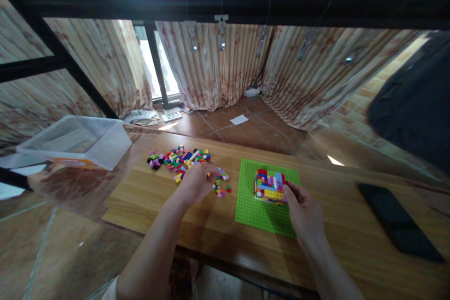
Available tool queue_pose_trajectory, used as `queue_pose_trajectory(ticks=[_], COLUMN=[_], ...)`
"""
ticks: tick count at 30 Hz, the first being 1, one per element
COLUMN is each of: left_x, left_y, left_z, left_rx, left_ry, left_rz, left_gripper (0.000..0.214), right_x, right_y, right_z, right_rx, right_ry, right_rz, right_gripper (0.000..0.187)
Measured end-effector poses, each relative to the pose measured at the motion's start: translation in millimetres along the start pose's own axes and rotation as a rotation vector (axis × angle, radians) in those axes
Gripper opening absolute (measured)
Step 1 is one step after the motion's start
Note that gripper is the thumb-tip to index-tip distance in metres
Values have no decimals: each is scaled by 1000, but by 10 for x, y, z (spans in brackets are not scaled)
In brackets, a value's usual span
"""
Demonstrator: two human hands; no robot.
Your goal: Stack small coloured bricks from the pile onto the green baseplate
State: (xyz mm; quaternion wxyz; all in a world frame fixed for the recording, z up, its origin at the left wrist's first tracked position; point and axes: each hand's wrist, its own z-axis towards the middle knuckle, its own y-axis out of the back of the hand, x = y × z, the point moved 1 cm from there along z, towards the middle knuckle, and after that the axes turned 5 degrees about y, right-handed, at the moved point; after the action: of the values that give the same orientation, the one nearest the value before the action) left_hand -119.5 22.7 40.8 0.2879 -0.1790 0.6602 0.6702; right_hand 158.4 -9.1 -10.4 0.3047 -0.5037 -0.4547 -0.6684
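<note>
A block built of many coloured toy bricks (270, 186) stands on a green studded baseplate (248, 213). My right hand (304, 208) is at the block's right side, with thumb and fingertips closed against its edge; whether a loose brick is also between them is hidden. Left of the baseplate, my left hand (198, 183) hovers low over loose toy bricks (176, 158). Its index finger reaches to the right and the other fingers are loosely bent, partly out of sight; I see nothing held. A few small bricks (220, 190) lie just beside its fingertips.
A clear plastic bin (116, 143) stands at the table's left end. A black phone-like slab (401, 220) lies on the wooden table (140, 201) at the right. A dark metal bar (246, 7) crosses before the curtains. Papers (239, 120) lie on the tiled floor beyond.
</note>
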Motion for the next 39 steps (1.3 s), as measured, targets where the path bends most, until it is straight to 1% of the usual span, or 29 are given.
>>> queue_pose_trajectory(ticks=[2,7,11,14,20,25,27,29,31,35,39], left_x=[-1,14,7,-13,-34,-36,-50,-85,-149,-339,-500], left_y=[4,37,53,26,-48,-32,-10,0,-23,-192,-418], left_z=[-5,-8,-39,-65,-56,-29,-15,2,13,-14,-58], left_rx=[15,-29,9,29,112,103,69,40,54,154,221], left_ry=[1,43,38,18,55,43,20,-5,-30,-66,-60], left_rz=[38,146,173,169,292,306,257,160,22,-244,-426], left_gripper=[40,33,37,41,35,27,25,23,21,25,26], right_x=[14,35,3,-14,27,93,96,88,82,108,155], right_y=[-2,0,11,22,19,0,-7,-13,-17,-18,-16], right_z=[-5,-20,-13,-9,-17,-31,-29,-22,-16,-15,-25], right_rx=[9,12,23,20,48,34,31,27,22,23,12], right_ry=[-4,-3,4,18,7,-5,2,9,8,7,29], right_rz=[-12,-57,-70,-97,-63,-9,-1,-1,-12,-9,-18], right_gripper=[47,47,48,47,49,45,44,45,46,45,42])
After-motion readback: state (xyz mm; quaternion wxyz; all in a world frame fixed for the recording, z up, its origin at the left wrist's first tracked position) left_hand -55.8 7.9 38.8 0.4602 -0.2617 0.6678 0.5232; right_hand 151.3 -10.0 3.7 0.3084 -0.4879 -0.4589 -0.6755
